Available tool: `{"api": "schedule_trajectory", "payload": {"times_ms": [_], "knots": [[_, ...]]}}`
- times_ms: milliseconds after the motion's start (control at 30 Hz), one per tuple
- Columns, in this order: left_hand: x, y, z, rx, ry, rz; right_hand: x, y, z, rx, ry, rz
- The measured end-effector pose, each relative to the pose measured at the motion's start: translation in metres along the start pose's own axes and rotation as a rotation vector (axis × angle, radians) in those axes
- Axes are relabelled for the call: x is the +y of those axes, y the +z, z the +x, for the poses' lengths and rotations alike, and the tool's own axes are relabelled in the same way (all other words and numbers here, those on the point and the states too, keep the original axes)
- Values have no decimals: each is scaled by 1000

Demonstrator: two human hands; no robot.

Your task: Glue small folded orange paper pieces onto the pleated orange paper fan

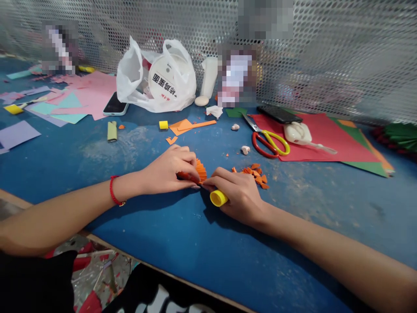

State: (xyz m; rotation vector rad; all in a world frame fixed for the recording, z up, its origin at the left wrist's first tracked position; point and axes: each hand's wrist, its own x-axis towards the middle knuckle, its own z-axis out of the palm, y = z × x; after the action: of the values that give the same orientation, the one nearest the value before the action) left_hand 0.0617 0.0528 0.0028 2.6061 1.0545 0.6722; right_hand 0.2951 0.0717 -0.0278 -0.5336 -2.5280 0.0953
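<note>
On the blue table [182,243], my left hand [167,170] is closed over a pleated orange paper fan [199,170], pressing it down. My right hand [237,193] is curled around a yellow glue stick [218,198], with its fingertips touching the fan's lower edge. Small orange paper scraps [257,173] lie just right of my right hand. A red string bracelet [113,191] is on my left wrist.
Red-and-yellow scissors [269,142], a black phone [279,114] and red and green sheets [322,134] lie at the right. A white plastic bag [156,80], another phone [114,105], a lighter [111,131], a yellow cap [163,125] and pink and teal paper [81,93] lie behind. A perforated metal screen [325,52] backs the table.
</note>
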Motion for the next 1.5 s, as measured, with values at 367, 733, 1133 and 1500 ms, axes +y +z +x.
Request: {"api": "schedule_trajectory", "payload": {"times_ms": [367, 733, 1133, 1500], "knots": [[-10, 3, -3, 103, 254, 79, 2, -7, 0, 29, -134, 44], [-9, -10, -5, 78, 200, 49, 10, -9, -6, 29, -96, 87], [-8, -10, -5, -64, 256, -49, 9, -4, -7, -5, -5, 10], [-6, -13, -4, -101, 208, -101, 6, -3, -5, -47, 72, -29]]}}
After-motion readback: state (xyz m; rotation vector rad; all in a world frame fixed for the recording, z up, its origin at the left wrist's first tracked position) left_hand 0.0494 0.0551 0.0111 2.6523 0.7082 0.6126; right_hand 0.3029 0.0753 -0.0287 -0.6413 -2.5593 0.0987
